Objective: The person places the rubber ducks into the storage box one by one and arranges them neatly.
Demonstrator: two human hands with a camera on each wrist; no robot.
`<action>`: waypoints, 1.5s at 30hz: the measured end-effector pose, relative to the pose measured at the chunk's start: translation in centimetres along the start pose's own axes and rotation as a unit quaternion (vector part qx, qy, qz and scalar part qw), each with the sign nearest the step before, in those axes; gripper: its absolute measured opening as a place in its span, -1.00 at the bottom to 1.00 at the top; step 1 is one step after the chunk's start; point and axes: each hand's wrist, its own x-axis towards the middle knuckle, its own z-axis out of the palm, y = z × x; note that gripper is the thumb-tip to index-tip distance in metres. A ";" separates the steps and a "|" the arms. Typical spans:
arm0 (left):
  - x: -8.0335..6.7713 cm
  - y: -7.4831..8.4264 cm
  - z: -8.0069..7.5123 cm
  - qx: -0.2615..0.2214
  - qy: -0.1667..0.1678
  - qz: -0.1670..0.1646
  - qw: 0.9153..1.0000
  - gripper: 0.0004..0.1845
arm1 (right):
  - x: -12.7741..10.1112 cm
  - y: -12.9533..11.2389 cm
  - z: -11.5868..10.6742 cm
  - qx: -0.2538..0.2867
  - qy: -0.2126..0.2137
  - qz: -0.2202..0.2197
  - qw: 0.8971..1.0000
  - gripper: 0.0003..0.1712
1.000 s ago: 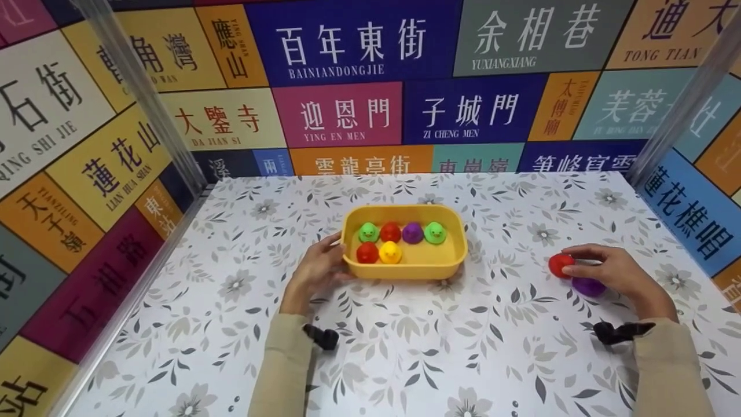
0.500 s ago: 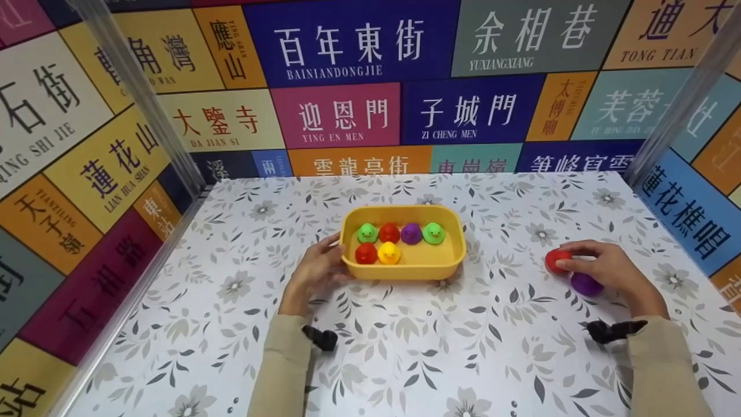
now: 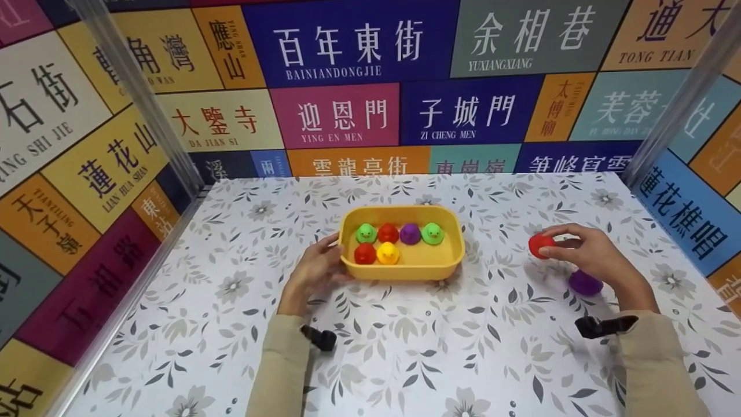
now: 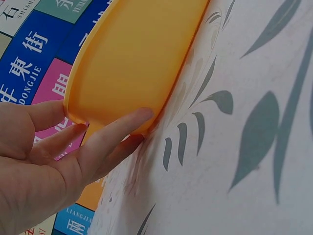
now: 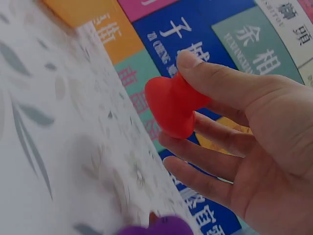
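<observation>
In the head view, my right hand (image 3: 593, 252) pinches a red rubber duck (image 3: 541, 246) between thumb and fingers, above the table. The right wrist view shows the red rubber duck (image 5: 173, 105) tipped over at the fingertips. Close below that hand, a purple toy duck (image 3: 586, 284) sits on the table. My left hand (image 3: 315, 266) is at the left end of a yellow plastic tub (image 3: 405, 271). In the left wrist view its fairly straight fingers (image 4: 115, 129) lie against the wall and corner of the tub.
Inside the tub are several small ducks: green ones (image 3: 432, 233), red ones (image 3: 365, 253), a purple one (image 3: 410, 234) and a yellow one (image 3: 388, 253). Its right front part shows bare floor. Printed panels (image 3: 341, 116) wall in the floral-covered table (image 3: 474, 341).
My right hand has lifted the red duck and carried it left and away from the purple duck, which stays on the table. The left hand keeps its place at the tub.
</observation>
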 end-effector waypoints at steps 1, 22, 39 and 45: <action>0.0 0.0 -0.1 -0.001 0.002 -0.002 1.000 -0.44 | 0.1 -0.5 0.2 0.004 0.002 -0.009 1.000 -0.23; 0.0 0.3 0.0 0.008 0.006 -0.008 1.000 -0.43 | 0.1 -9.4 3.7 0.058 0.022 -0.094 0.994 -0.35; 0.1 -0.1 -0.1 0.011 -0.001 -0.004 1.000 -0.41 | 2.9 -14.2 6.9 0.071 -0.041 -0.084 0.993 -0.37; 0.2 -0.2 -0.1 -0.008 -0.005 0.015 1.000 -0.43 | 3.6 -14.6 8.0 0.101 -0.051 -0.084 0.990 -0.39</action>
